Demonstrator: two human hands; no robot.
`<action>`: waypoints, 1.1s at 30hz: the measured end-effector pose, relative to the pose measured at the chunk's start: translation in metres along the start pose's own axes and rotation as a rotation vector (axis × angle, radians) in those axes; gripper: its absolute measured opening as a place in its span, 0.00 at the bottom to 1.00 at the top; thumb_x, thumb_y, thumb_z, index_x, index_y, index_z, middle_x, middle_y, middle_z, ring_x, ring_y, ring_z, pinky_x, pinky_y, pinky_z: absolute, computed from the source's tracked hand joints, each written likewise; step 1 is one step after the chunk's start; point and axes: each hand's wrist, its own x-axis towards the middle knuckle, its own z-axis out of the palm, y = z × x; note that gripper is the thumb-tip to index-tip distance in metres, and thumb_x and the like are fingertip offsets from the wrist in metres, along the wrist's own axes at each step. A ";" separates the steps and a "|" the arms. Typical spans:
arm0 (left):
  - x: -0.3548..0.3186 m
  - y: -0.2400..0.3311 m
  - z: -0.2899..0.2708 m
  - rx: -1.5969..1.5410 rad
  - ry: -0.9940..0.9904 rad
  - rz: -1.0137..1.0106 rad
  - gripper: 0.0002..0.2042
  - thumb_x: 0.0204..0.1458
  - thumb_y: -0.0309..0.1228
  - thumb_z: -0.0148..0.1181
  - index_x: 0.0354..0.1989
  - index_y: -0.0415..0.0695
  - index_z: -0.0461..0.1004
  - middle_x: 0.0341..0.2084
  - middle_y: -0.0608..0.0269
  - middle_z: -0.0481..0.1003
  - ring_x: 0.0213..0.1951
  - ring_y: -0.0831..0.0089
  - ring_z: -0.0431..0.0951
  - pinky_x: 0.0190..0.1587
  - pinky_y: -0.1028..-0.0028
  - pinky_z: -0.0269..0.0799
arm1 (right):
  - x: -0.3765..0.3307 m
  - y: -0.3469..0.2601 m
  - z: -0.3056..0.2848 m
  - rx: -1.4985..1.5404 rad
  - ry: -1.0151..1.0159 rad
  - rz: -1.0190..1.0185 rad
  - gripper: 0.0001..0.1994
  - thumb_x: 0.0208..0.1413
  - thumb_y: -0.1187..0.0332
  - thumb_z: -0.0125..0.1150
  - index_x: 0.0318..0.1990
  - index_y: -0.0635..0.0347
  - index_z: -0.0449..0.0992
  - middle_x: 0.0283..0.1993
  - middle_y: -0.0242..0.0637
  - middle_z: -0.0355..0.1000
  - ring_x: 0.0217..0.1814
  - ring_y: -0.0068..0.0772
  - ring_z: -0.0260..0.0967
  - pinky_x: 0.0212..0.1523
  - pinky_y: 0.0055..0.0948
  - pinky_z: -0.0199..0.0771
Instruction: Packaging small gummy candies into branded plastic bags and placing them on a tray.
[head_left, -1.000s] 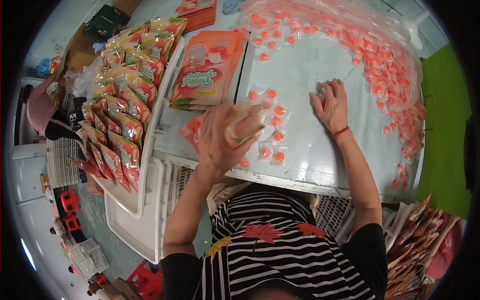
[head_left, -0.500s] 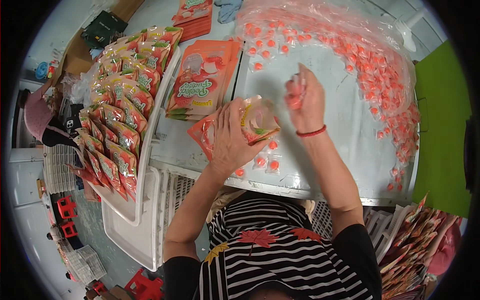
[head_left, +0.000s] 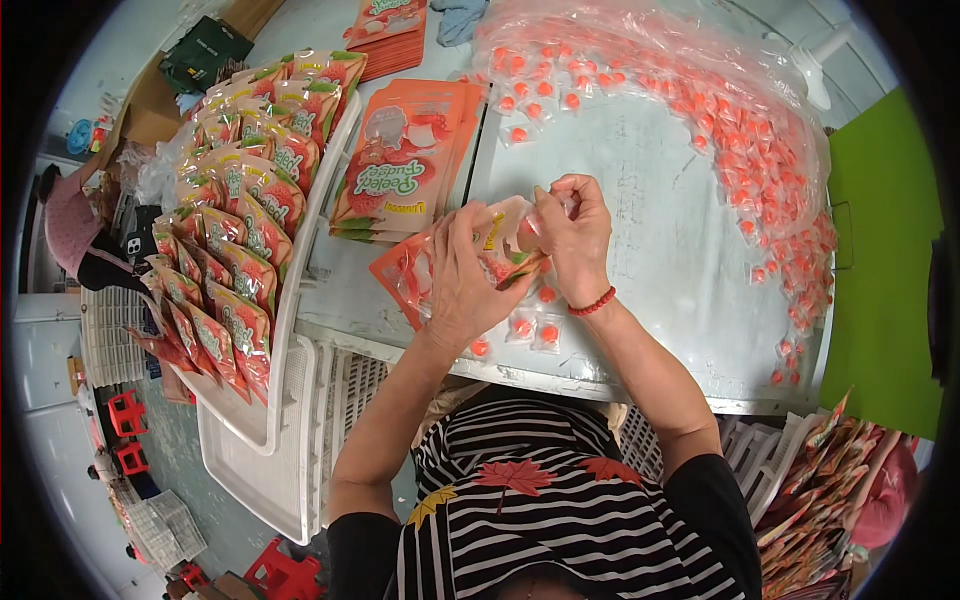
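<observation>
We have the orange pouch (head_left: pixel 470 262) held up just above the bench (head_left: pixel 660 240), a little left of the frame's centre, and what matters here is how its mouth lies to our two hands. Our left hand (head_left: pixel 463 280) grasps the pouch from the near side, fingers wrapped over its front, so the pouch runs on a slant from lower left to upper right, with its open end toward the upper right. Our right hand (head_left: pixel 572 232) sits right at that open end, touching it, fingertips pinched together on something small and pale that we take to be one of the wrapped orange sweets, though the fingers hide most of it. So the right hand is the nearer one to the mouth, and the left only steadies. A few loose sweets (head_left: pixel 532 330) lie on the bench just below both hands, near its front edge, and the big heap of sweets (head_left: pixel 770 170) curves along the upper right, well apart. A stack of flat empty pouches (head_left: pixel 405 165) lies to the upper left, and filled pouches stand in the white tray (head_left: pixel 290 330) at the left
</observation>
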 end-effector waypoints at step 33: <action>0.013 -0.002 -0.001 -0.162 0.081 -0.053 0.47 0.32 0.33 0.74 0.60 0.36 0.49 0.52 0.44 0.60 0.53 0.47 0.62 0.55 0.54 0.58 | 0.046 -0.061 0.052 -0.290 -0.424 0.015 0.21 0.63 0.53 0.42 0.41 0.66 0.68 0.25 0.33 0.67 0.26 0.21 0.63 0.28 0.21 0.64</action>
